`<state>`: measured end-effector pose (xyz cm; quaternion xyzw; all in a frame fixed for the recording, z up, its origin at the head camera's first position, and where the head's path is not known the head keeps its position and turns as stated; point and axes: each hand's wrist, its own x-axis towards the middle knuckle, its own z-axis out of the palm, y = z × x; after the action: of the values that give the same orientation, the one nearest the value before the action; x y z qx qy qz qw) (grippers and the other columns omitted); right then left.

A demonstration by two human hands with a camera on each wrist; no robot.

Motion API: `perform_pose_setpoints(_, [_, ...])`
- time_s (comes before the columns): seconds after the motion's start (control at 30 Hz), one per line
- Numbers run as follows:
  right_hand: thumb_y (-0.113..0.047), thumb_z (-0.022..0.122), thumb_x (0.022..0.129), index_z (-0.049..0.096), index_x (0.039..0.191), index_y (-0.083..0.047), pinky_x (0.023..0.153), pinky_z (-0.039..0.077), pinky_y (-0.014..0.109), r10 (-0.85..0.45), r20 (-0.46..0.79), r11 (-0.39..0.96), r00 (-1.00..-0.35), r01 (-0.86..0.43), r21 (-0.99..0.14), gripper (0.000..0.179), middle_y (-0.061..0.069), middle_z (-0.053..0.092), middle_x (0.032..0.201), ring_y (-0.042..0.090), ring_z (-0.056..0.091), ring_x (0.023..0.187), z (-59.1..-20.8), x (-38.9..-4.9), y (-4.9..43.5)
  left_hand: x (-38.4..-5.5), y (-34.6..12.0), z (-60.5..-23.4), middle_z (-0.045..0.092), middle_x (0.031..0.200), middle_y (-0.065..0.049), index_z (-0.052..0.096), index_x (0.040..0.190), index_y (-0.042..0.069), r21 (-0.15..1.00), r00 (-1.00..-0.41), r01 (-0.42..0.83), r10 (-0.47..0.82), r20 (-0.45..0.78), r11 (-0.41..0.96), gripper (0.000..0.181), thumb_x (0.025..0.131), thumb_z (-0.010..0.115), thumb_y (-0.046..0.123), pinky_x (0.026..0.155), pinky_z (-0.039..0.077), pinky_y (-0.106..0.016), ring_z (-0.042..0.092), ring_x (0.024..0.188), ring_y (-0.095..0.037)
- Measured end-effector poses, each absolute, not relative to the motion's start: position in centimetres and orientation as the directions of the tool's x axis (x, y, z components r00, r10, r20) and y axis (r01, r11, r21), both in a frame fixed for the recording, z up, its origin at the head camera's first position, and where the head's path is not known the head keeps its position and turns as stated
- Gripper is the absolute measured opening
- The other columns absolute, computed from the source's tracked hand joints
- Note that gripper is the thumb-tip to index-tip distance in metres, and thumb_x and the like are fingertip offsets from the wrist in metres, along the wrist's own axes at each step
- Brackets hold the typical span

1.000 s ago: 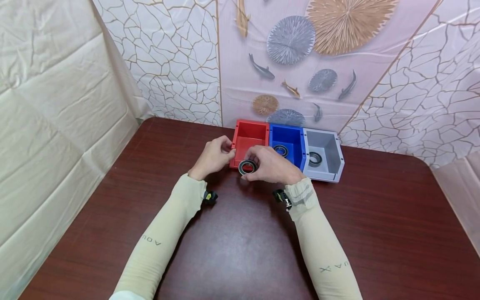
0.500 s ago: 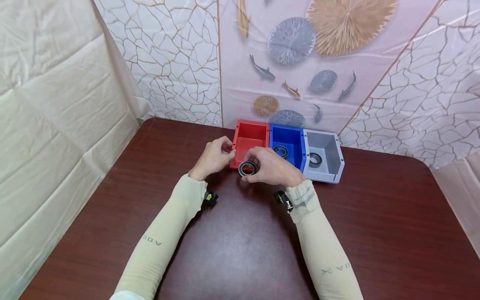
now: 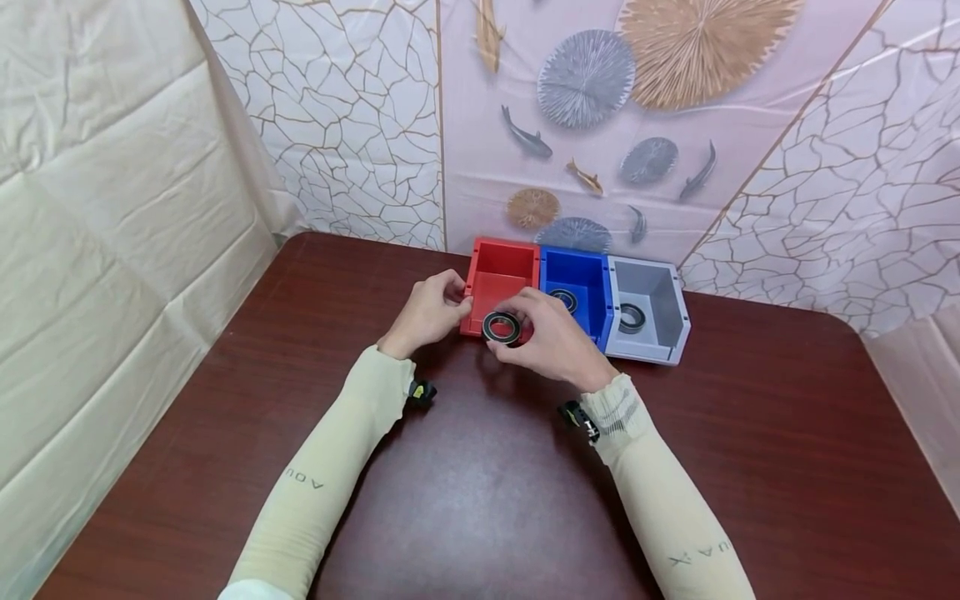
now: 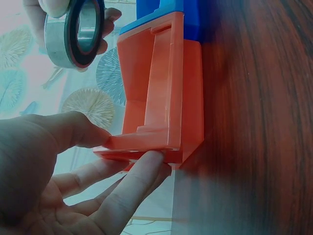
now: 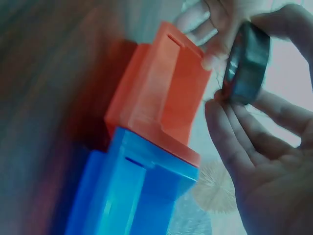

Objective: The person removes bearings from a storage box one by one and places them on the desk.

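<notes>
My right hand (image 3: 551,337) pinches a ball bearing (image 3: 501,328) between thumb and fingertips, over the front of the red bin (image 3: 502,260). The bearing is a thick metal ring with a dark face; the right wrist view shows the ring (image 5: 248,63) edge-on between thumb and fingers. My left hand (image 3: 426,315) grips the red bin's left wall, thumb on the rim and fingers against the outside, as the left wrist view shows at the bin wall (image 4: 142,142). Inside the red bin only its bare floor shows, partly covered by the right hand.
Joined to the red bin are a blue bin (image 3: 576,265) and a grey bin (image 3: 678,312), each with one bearing in it: the blue bin's bearing (image 3: 564,298) and the grey bin's bearing (image 3: 632,317). Behind the brown table (image 3: 480,500) hangs a patterned cloth (image 3: 337,125).
My right hand has shifted slightly right and tilted, lifting the bearing a little up and towards the red bin's middle. My left hand stays on the bin wall.
</notes>
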<state>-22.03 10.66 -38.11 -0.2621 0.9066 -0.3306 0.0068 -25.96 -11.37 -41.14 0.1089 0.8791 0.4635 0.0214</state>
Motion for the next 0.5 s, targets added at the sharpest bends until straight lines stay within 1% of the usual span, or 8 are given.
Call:
perform_pose_setpoints(0.13, [-0.034, 0.081, 0.083, 0.072, 0.115, -0.018, 0.075, 0.053, 0.032, -0.437, 0.213, 0.641, -0.874, -0.469, -0.608, 0.037, 0.002, 0.065, 0.101, 0.013, 0.058, 0.088, -38.73, -21.82, 10.66, -25.92, -11.34, -41.22, 0.071, 0.108, -0.011, 0.063, 0.112, 0.008, 0.82, -0.976, 0.17, 0.21, 0.063, 0.546, 0.018, 0.098, 0.064, 0.019, 0.084, 0.061, -0.038, 0.069, 0.095, -0.023])
perform_pose_setpoints(0.27, [-0.035, 0.081, 0.083, 0.073, 0.115, -0.018, 0.076, 0.052, 0.033, -0.403, 0.255, 0.644, -0.879, -0.47, -0.604, 0.037, 0.002, 0.065, 0.102, 0.013, 0.059, 0.088, -38.87, -21.92, 10.65, -25.97, -11.35, -41.29, 0.071, 0.106, -0.011, 0.063, 0.111, 0.007, 0.817, -0.977, 0.17, 0.204, 0.066, 0.55, 0.017, 0.098, 0.064, 0.018, 0.082, 0.061, -0.038, 0.069, 0.093, -0.023])
perform_pose_setpoints(0.5, [-0.037, 0.082, 0.082, 0.072, 0.115, -0.016, 0.078, 0.05, 0.035, -0.366, 0.283, 0.641, -0.887, -0.46, -0.615, 0.04, -0.001, 0.063, 0.105, 0.016, 0.059, 0.091, -38.78, -22.12, 10.77, -26.2, -11.36, -41.2, 0.073, 0.103, -0.011, 0.063, 0.109, 0.007, 0.809, -0.976, 0.179, 0.203, 0.076, 0.559, 0.017, 0.097, 0.064, 0.019, 0.08, 0.06, -0.035, 0.071, 0.089, -0.022])
